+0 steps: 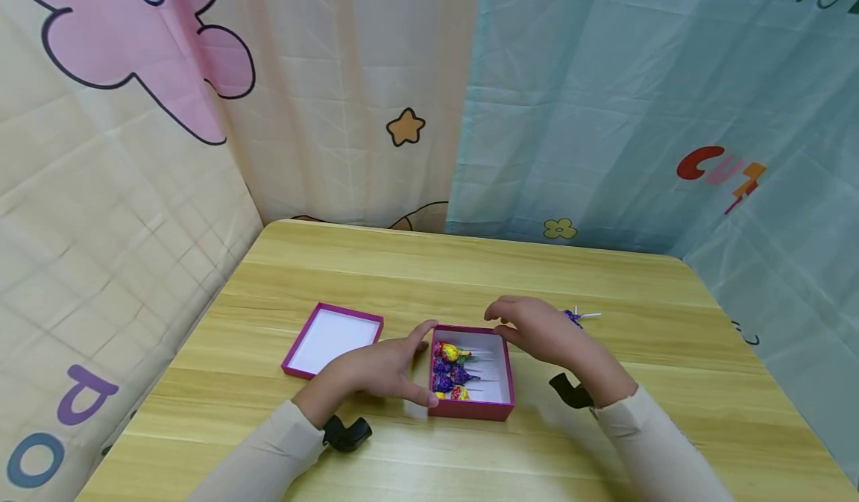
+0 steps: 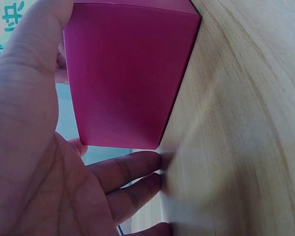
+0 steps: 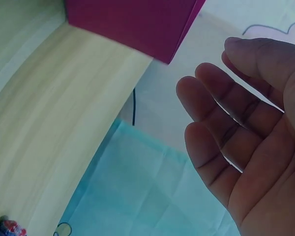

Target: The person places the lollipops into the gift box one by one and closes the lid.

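Observation:
A magenta box (image 1: pixel 472 410) with a white inside stands uncovered on the table. Several wrapped lollipops (image 1: pixel 461 374), yellow, red and purple, lie in its left part with their sticks pointing right. My left hand (image 1: pixel 382 368) spans the box's left side, its thumb at the front corner and index finger at the back corner; the left wrist view shows the other fingers beside the box wall. Above the box's back right corner hovers my right hand (image 1: pixel 543 330). Its fingers are loosely bent and hold nothing in the right wrist view.
The box's lid (image 1: pixel 338 338) lies left of the box, white inside up, partly behind my left hand. Purple-wrapped lollipops (image 1: pixel 574 318) with white sticks lie beyond my right hand, partly hidden by it. Printed curtains (image 1: pixel 342 99) hang behind the wooden table (image 1: pixel 429 263).

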Motion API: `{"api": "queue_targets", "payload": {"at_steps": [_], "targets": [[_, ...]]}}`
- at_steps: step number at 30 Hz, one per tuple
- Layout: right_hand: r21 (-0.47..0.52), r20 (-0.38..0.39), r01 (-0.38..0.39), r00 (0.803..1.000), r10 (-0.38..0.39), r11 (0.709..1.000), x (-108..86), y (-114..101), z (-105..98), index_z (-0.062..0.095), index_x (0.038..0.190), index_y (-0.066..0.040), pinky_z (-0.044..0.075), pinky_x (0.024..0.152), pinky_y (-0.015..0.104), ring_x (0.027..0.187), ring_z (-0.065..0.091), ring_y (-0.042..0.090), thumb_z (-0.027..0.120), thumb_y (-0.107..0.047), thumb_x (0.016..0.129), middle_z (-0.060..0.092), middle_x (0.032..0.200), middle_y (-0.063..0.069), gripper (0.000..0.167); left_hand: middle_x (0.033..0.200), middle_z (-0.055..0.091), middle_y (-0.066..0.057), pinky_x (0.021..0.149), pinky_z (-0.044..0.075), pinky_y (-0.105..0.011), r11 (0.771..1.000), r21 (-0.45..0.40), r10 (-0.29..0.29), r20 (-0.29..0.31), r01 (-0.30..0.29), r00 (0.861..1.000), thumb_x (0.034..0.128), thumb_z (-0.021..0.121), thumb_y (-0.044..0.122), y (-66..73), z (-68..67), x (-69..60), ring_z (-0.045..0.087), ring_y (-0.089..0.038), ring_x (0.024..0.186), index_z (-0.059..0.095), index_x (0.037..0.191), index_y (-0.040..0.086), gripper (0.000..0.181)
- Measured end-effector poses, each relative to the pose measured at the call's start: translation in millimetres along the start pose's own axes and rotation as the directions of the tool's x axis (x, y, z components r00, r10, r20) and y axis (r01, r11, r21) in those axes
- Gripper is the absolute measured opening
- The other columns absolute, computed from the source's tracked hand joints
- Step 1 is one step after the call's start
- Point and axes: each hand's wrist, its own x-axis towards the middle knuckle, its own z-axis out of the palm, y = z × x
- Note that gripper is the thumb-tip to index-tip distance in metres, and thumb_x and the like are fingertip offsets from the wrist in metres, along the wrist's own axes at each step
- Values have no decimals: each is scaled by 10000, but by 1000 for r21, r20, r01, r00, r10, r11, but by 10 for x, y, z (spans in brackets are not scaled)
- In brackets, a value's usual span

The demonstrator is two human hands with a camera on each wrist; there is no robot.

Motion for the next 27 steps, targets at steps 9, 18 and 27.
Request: {"api": "queue_targets", "payload": {"at_steps": [9, 18, 27], "targets": [[13, -16, -43, 999, 43, 999, -42, 276, -30, 702, 1097, -54, 548, 843, 426, 946, 659, 220, 701, -54, 918, 699, 1065, 67, 179, 1541, 403, -100, 1129, 311, -467, 1000, 3, 14, -2, -14, 1000, 751, 761, 653, -6, 2, -1, 395, -231, 1391, 22, 1594, 224, 1201], [106, 27, -105, 994, 102, 989, -91, 611, -73, 684, 1126, -2, 527, 877, 475, 984, 645, 271, 685, -34, 924, 692, 1086, 121, 204, 1545, 397, -100, 1130, 310, -466, 1000, 9, 12, -3, -12, 1000, 753, 756, 657, -16, 1, 10, 387, -234, 1398, 16, 1594, 230, 1199], [86, 86, -197, 978, 190, 977, -175, 995, -97, 664, 1138, 31, 499, 906, 519, 1021, 624, 339, 654, -16, 935, 676, 1101, 161, 209, 1544, 399, -101, 1122, 323, -470, 1000, -1, 8, -4, -8, 1000, 745, 768, 649, -7, 7, 13, 406, -239, 1385, 26, 1595, 227, 1205]]}}
